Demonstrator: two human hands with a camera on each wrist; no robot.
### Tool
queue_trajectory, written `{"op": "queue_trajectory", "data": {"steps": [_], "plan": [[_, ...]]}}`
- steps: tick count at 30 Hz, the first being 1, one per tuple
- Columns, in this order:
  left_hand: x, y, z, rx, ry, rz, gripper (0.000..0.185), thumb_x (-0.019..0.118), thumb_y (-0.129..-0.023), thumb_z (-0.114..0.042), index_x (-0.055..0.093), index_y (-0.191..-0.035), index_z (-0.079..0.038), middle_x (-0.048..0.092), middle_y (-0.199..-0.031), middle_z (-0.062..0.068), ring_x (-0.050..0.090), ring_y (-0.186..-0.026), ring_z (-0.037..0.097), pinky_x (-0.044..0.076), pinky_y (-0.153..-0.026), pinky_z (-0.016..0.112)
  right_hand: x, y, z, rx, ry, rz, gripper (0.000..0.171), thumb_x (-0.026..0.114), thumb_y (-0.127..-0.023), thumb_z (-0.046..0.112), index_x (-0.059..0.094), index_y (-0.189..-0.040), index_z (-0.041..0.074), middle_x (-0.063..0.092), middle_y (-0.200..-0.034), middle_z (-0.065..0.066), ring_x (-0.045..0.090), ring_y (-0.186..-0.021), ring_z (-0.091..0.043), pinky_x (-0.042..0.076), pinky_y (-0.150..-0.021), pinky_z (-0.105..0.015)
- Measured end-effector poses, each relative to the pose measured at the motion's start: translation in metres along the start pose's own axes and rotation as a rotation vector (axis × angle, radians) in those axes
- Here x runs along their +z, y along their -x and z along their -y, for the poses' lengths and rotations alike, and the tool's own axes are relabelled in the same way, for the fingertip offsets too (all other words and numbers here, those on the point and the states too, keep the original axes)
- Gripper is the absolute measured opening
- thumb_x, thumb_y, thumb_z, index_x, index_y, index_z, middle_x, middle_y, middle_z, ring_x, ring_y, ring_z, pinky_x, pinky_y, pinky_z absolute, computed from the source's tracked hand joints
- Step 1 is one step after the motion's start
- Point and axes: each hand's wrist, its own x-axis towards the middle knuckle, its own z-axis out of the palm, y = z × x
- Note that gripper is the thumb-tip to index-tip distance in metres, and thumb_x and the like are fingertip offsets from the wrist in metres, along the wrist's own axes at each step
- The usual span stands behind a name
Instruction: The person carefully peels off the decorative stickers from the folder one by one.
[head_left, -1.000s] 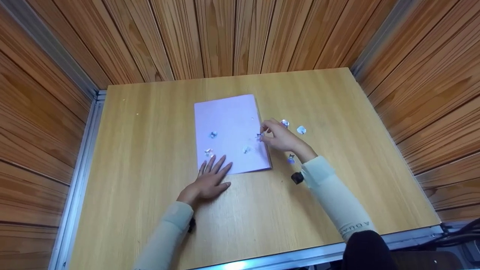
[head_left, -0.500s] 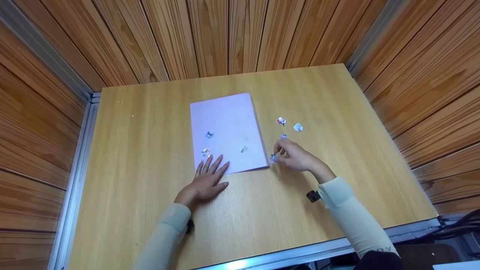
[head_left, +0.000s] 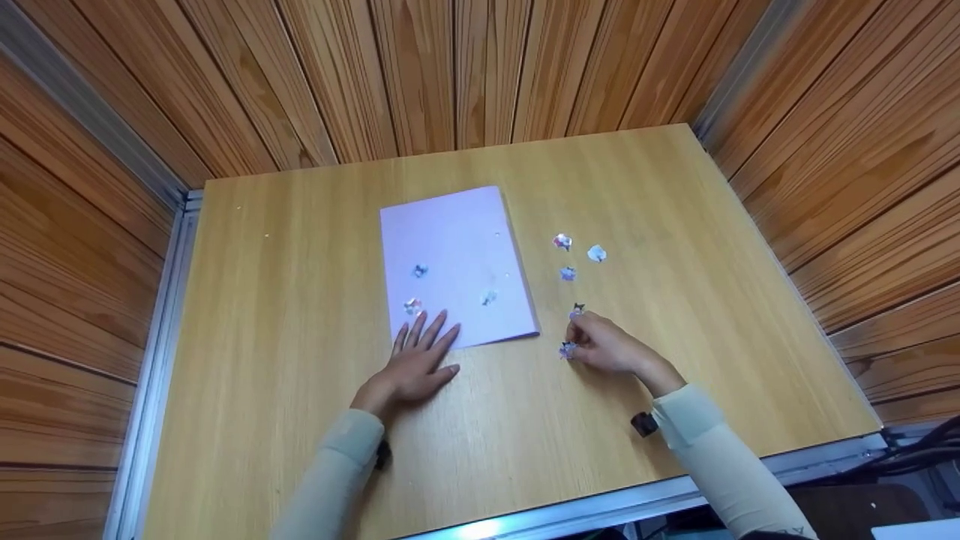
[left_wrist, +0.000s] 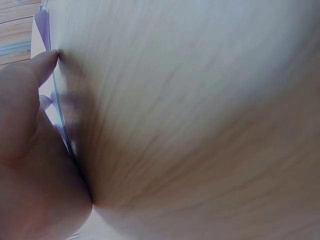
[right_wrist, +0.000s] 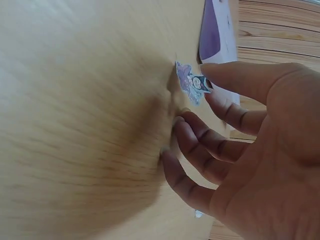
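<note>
The left hand (head_left: 411,369) lies flat with straight fingers on the near edge of the purple sheet (head_left: 453,262) – likely to keep it from sliding – while the right hand (head_left: 609,347) pinches a small sticker (head_left: 567,349) on the bench (head_left: 300,420), just right of the sheet's near corner.

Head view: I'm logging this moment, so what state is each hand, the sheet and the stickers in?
Left hand: flat, fingertips on the sheet's near edge.
Right hand: pinching a small sticker at the table.
Lilac sheet: lying flat, three stickers on it.
Loose stickers: lying on the table right of the sheet.
</note>
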Motion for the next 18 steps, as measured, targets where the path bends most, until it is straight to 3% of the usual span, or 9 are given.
{"op": "queue_trajectory", "data": {"steps": [7,18], "plan": [[0.000,0.001,-0.001,0.001,0.005,-0.007,0.070,0.046,-0.106,-0.047,0.019,-0.165,-0.024,0.000,-0.173,0.006,-0.011,-0.157,0.037,-0.008,-0.123,0.061,0.006,0.001,0.000,0.060,0.020,-0.021,0.014,0.071,-0.096,0.009,0.062,-0.106,0.006,0.056,-0.105,-0.008,0.054,-0.095,-0.024,0.049,-0.085,-0.039],[0.005,-0.002,0.002,0.008,0.035,-0.018,0.071,0.048,-0.105,-0.044,0.020,-0.165,-0.020,0.000,-0.173,0.009,-0.012,-0.157,0.038,-0.011,-0.122,0.060,0.012,-0.004,0.001,0.073,0.086,-0.061,0.016,0.075,-0.093,0.008,0.062,-0.103,0.006,0.055,-0.106,-0.007,0.054,-0.094,-0.024,0.050,-0.085,-0.041]]}}
